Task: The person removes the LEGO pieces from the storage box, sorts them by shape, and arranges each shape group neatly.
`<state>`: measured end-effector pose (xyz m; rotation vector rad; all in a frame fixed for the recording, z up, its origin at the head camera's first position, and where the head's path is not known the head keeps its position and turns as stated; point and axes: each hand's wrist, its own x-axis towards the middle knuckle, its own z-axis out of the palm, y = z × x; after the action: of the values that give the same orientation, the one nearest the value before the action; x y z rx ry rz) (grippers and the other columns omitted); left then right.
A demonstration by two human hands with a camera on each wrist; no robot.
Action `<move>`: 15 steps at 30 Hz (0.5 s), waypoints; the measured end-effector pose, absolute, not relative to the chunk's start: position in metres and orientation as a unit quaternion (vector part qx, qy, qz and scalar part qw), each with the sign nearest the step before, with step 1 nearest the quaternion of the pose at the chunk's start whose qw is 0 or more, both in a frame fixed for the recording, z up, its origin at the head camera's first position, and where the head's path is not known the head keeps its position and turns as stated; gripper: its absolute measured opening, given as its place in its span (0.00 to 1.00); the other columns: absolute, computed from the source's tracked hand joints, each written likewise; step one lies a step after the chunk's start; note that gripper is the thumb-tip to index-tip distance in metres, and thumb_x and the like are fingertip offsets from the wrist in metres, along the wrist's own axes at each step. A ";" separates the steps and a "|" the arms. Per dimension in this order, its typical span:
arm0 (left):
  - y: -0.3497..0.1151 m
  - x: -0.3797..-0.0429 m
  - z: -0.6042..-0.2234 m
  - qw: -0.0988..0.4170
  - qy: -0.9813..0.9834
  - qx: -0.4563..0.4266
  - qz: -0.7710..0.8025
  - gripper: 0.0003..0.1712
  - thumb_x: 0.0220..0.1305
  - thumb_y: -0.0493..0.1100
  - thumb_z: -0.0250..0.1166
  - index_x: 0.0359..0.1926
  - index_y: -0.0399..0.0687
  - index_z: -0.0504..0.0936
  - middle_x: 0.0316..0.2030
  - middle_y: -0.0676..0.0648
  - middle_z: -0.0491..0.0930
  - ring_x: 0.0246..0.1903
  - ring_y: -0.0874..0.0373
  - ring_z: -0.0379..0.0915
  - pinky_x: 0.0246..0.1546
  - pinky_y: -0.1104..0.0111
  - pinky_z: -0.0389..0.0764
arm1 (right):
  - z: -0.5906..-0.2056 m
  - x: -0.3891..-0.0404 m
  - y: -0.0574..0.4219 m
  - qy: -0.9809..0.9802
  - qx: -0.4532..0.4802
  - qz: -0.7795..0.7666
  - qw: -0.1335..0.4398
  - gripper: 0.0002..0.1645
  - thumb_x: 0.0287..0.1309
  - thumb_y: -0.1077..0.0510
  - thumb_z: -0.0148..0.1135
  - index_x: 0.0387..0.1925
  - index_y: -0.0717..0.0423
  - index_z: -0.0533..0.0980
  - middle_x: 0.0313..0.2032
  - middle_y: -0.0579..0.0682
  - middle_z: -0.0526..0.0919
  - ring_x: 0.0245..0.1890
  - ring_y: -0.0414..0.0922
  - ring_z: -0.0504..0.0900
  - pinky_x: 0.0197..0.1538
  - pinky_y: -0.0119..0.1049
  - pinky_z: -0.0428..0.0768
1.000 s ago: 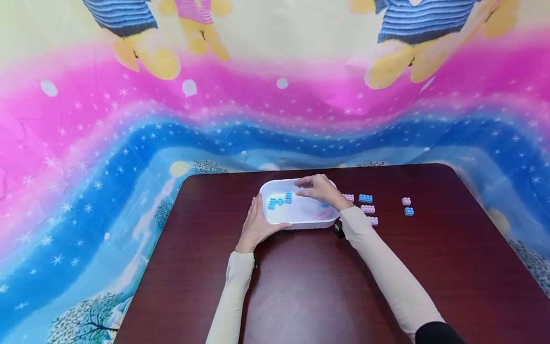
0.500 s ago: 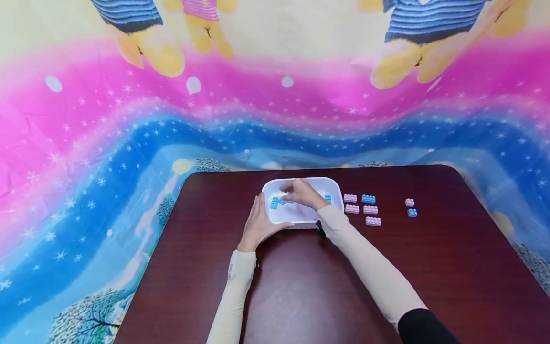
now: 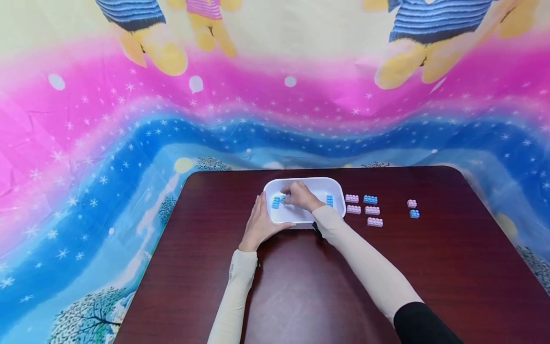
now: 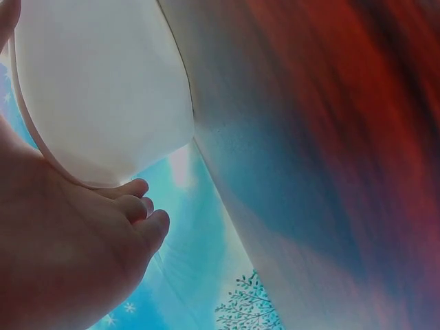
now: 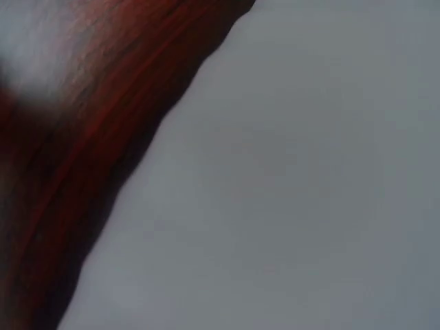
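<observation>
In the head view a white plastic tray [image 3: 305, 221] sits near the table's far edge. My left hand [image 3: 257, 224] grips its near left corner, thumb along the front rim and fingers on the left side. The left wrist view shows the left hand [image 4: 75, 227] against the tray wall [image 4: 103, 82]. My right hand [image 3: 298, 195] is down inside the tray, thumb and fingers curled about a small blue toy brick [image 3: 282, 198]. A longer blue brick [image 3: 276, 202] lies left of it, another blue brick [image 3: 329, 199] at the tray's right end. The right hand hides part of the tray floor.
On the brown table [image 3: 301, 286], right of the tray, lie several pink bricks [image 3: 354, 209] and a blue brick [image 3: 370, 199]. Farther right are a small pink brick [image 3: 412, 203] and a small blue brick [image 3: 414, 214]. A patterned cloth [image 3: 275, 110] hangs behind.
My right hand has moved left and down inside the tray, its fingers curling in at the blue bricks. It now covers one long blue brick seen earlier. The left hand keeps its grip.
</observation>
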<state>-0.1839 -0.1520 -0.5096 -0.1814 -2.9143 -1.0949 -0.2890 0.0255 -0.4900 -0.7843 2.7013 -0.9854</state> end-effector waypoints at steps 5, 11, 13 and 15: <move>-0.151 -0.184 -0.509 0.013 -0.935 -0.068 -0.348 0.79 0.52 0.69 0.80 0.85 0.38 0.41 0.84 0.35 0.45 0.83 0.40 0.39 0.79 0.47 0.53 | -0.491 -0.289 0.024 0.908 -0.261 -0.318 0.081 0.23 0.61 0.69 0.73 0.57 0.72 0.83 0.53 0.64 0.88 0.56 0.57 0.86 0.62 0.45 0.82; -0.152 -0.182 -0.508 0.019 -0.936 -0.073 -0.343 0.78 0.52 0.69 0.80 0.85 0.38 0.41 0.84 0.36 0.46 0.82 0.39 0.39 0.79 0.47 0.53 | -0.496 -0.291 0.019 0.914 -0.290 -0.278 0.063 0.21 0.58 0.69 0.76 0.54 0.71 0.85 0.51 0.63 0.89 0.56 0.57 0.86 0.61 0.45 0.82; -0.152 -0.182 -0.509 0.020 -0.936 -0.072 -0.343 0.78 0.52 0.69 0.80 0.85 0.38 0.41 0.84 0.37 0.46 0.83 0.39 0.39 0.79 0.47 0.53 | -0.498 -0.291 0.017 0.915 -0.303 -0.261 0.051 0.19 0.57 0.69 0.77 0.51 0.70 0.86 0.49 0.62 0.89 0.53 0.56 0.87 0.60 0.45 0.83; -0.153 -0.182 -0.509 0.022 -0.937 -0.070 -0.343 0.78 0.52 0.69 0.80 0.85 0.38 0.41 0.84 0.37 0.46 0.83 0.39 0.39 0.79 0.47 0.53 | -0.499 -0.291 0.015 0.916 -0.312 -0.249 0.038 0.18 0.56 0.69 0.78 0.49 0.70 0.87 0.46 0.61 0.90 0.47 0.53 0.87 0.56 0.44 0.83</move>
<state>-0.1819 -0.1525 -0.5089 -0.2155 -2.9026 -1.0622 -0.2911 0.0148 -0.4988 -0.9571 2.8092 -0.7643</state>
